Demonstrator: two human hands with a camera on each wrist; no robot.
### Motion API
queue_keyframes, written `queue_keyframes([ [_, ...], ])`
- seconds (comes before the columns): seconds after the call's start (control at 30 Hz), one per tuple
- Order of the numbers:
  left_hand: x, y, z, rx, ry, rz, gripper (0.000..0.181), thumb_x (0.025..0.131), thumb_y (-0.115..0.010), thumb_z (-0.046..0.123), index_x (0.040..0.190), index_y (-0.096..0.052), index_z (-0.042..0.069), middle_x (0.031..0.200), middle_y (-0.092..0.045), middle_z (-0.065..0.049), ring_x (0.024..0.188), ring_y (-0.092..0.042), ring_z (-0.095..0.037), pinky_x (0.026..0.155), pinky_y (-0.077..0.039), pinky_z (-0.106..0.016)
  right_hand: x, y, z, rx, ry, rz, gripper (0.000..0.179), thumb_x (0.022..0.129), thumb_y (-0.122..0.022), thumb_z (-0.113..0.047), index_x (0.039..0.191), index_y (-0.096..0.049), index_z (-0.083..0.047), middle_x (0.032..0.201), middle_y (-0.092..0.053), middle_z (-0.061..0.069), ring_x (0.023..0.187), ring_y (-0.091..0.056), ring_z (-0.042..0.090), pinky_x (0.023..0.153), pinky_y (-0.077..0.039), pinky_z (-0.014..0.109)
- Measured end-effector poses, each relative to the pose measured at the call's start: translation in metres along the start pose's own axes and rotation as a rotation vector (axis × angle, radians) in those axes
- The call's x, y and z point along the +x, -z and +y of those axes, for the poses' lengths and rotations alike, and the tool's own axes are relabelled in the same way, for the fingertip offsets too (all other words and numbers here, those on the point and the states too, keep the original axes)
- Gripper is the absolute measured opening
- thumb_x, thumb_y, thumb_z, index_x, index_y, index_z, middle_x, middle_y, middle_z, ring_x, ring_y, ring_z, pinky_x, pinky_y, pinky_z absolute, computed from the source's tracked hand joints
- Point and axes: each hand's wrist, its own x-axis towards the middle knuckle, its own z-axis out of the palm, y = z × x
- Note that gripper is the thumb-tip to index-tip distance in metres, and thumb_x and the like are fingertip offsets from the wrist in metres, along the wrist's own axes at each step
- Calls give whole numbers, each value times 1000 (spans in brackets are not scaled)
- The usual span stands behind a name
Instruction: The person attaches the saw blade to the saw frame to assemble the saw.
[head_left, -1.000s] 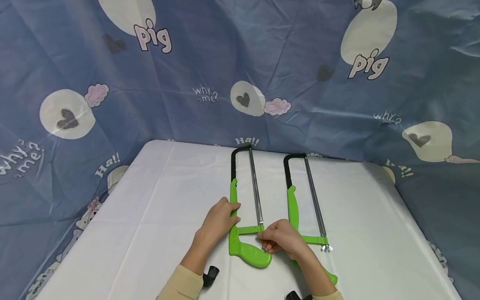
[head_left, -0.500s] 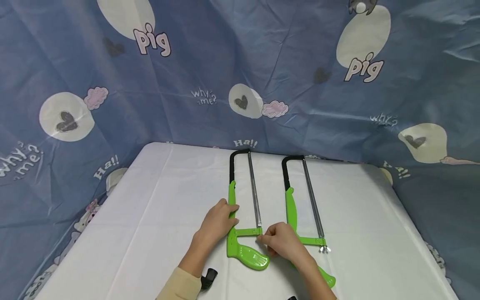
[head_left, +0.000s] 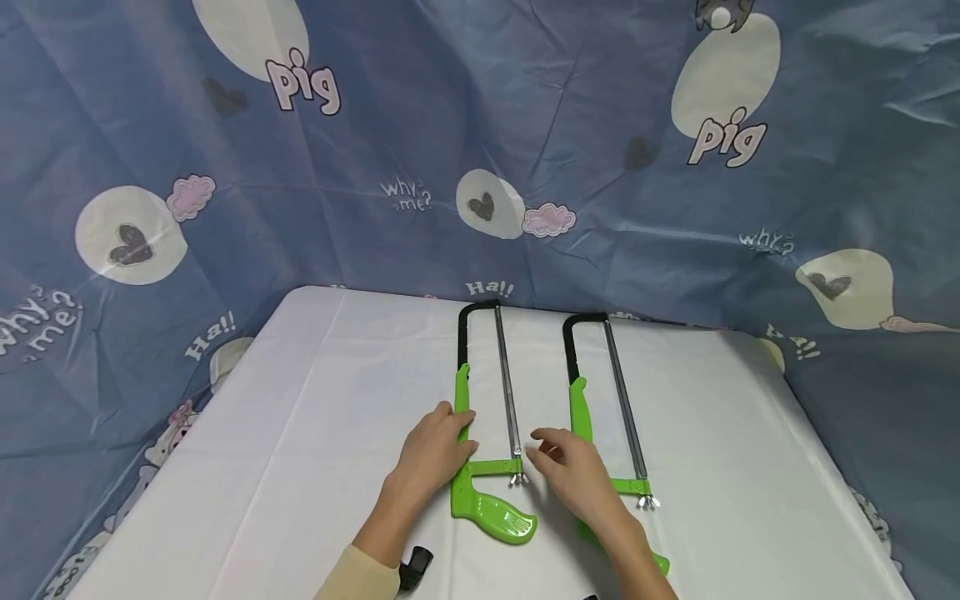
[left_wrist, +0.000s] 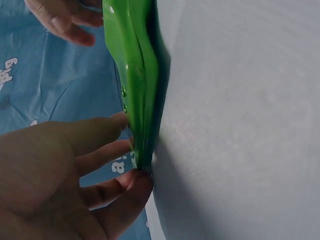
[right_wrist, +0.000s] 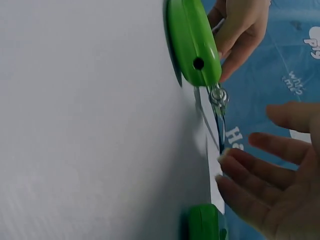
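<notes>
Two hacksaws with green grips and black front frames lie on the white table. My left hand (head_left: 429, 450) holds the left hacksaw (head_left: 504, 518) by its green frame, thumb on one side and fingers on the other; the left wrist view shows its fingertips against the green frame (left_wrist: 135, 75). A silver wing nut (head_left: 518, 479) sits uncovered at the near end of that saw's blade. My right hand (head_left: 573, 479) hovers between the saws, fingers loosely bent and holding nothing. It partly hides the right hacksaw (head_left: 581, 408), whose own wing nut (head_left: 648, 502) shows.
The white-covered table (head_left: 337, 400) reaches back to a blue printed cloth (head_left: 390, 125) hanging behind it. A black wrist-worn device (head_left: 416, 568) sits by the left sleeve (head_left: 360, 575).
My right hand has let go of the left saw's wing nut and drawn away to the right, uncovering it. My left hand keeps its grip on the frame.
</notes>
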Motion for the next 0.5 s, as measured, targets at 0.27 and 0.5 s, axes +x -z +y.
queue_keyframes([
  [0.27,0,-2,-1,63,-3,47,41,85,-77,24,124,-70,10,109,-62,-12,87,-58,-21,61,-49,-31,5,9,6,-45,46,100,45,93,-68,-35,135,-62,-19,140,-60,8,134,-53,33,112,-40,57],
  [0.5,-4,-2,-2,67,-33,96,45,88,-75,29,128,-67,12,144,-51,-18,134,-48,-35,104,-48,-51,7,16,11,-95,74,152,54,94,-64,-42,144,-53,-25,151,-49,7,143,-41,35,115,-33,61],
])
